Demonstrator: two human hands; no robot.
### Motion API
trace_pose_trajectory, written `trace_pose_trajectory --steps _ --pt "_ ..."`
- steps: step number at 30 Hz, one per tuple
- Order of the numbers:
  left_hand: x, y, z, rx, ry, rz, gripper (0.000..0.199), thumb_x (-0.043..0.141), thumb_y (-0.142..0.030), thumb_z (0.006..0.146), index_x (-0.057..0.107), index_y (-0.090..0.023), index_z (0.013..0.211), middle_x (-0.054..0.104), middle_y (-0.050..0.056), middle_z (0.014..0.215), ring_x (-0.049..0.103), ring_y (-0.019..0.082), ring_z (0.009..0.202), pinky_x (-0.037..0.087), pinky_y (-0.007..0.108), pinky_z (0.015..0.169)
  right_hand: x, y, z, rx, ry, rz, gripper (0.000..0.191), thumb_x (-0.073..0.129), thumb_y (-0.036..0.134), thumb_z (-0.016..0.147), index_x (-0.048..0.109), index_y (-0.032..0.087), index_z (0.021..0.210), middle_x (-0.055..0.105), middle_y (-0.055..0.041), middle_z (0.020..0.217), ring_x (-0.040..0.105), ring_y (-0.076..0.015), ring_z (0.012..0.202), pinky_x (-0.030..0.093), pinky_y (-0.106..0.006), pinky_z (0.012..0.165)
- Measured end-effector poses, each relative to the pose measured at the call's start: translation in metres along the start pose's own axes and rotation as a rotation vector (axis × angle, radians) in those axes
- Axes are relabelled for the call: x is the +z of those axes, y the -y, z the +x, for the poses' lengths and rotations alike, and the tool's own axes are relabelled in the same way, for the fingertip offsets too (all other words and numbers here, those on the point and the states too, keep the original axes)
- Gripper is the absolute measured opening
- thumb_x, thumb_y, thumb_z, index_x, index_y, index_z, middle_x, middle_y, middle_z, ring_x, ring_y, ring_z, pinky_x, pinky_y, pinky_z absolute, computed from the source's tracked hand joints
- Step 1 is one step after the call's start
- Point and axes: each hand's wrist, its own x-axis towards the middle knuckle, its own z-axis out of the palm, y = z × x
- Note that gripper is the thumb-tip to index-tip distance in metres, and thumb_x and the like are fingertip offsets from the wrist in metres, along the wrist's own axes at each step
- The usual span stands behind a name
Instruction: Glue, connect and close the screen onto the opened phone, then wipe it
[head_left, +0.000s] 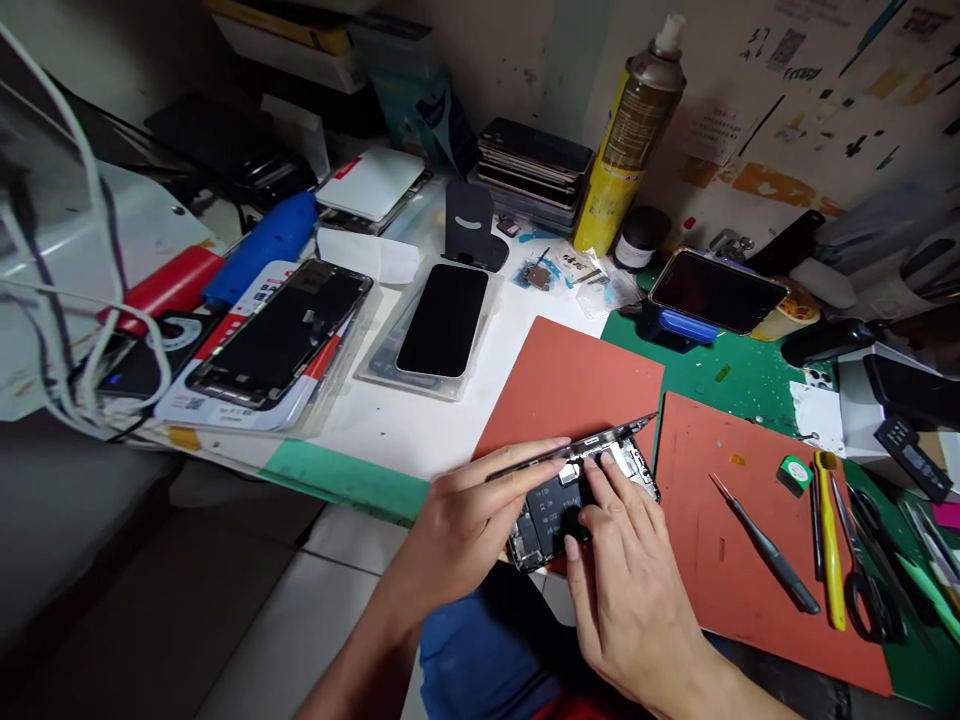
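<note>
1. Fingers of the left hand (457, 530) are holding a thin, dark screen panel (622, 432) narrowly between them, and the panel is standing tilted along the far long side of an opened black phone body (527, 540).
2. The right hand (630, 590) is spreading loosely, its fingertips touching the exposed parts near a silvery plate; it is not closing around anything that shows.
3. The phone body is lying at the near edge of a smooth, red-brown rectangular mat (570, 370), with a flat black battery with pale printing (551, 500) facing up.
4. Judging by its build, the phone is probably feeling light and rigid, while the raised panel is likely being the fragile part, prone to flexing or cracking. Its smooth face may be slipping under dry fingers.
5. The outer frame and the panel's long edges are offering the safest hold; the battery face and the small exposed parts are suiting only light contact.
6. To the right, a slim grey screwdriver with a fine metal tip (772, 555) is lying on a second red-brown mat (750, 620), beside a long yellow-handled tool (829, 540).
7. Well to the left, a black-faced phone (442, 320) is resting on a clear plastic case (367, 365).
</note>
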Motion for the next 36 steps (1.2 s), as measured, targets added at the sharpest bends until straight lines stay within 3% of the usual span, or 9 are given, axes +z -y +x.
trace_pose_trajectory --steps 7,13,19,36 --pt "-0.001 0.004 -0.004 0.005 0.012 -0.008 0.052 0.055 0.001 0.103 0.069 -0.028 0.144 0.072 0.002 0.148 0.074 0.014 0.130 0.059 0.025 0.114 0.003 0.004 -0.003 0.016 -0.047 -0.043 0.018 0.053 0.020 0.103 0.063 0.015 0.117 0.066 -0.0221 0.150 0.057 -0.0381 0.148 0.054 -0.054 0.112" --pt "-0.002 0.006 -0.006 0.007 0.007 -0.038 0.055 0.054 0.000 0.104 0.067 -0.030 0.148 0.070 0.003 0.151 0.073 0.016 0.131 0.061 0.029 0.113 0.005 0.005 -0.006 -0.015 -0.077 -0.031 0.021 0.057 0.017 0.099 0.066 0.010 0.118 0.066 -0.0259 0.150 0.055 -0.0386 0.149 0.053 -0.052 0.112" --pt "-0.001 0.006 -0.007 -0.014 0.014 -0.093 0.055 0.056 0.001 0.103 0.067 -0.030 0.147 0.069 0.003 0.152 0.073 0.016 0.132 0.058 0.026 0.116 0.007 0.004 -0.010 -0.044 -0.057 -0.001 0.028 0.055 0.012 0.096 0.065 0.007 0.121 0.062 -0.0273 0.154 0.050 -0.0402 0.154 0.052 -0.053 0.115" --pt "-0.003 0.005 -0.006 0.010 0.032 -0.098 0.054 0.054 0.002 0.103 0.067 -0.027 0.147 0.068 0.005 0.153 0.071 0.016 0.135 0.056 0.026 0.117 0.001 0.006 0.003 -0.014 -0.043 -0.022 0.022 0.054 0.019 0.099 0.067 0.013 0.116 0.072 -0.0215 0.142 0.066 -0.0386 0.136 0.052 -0.053 0.111"
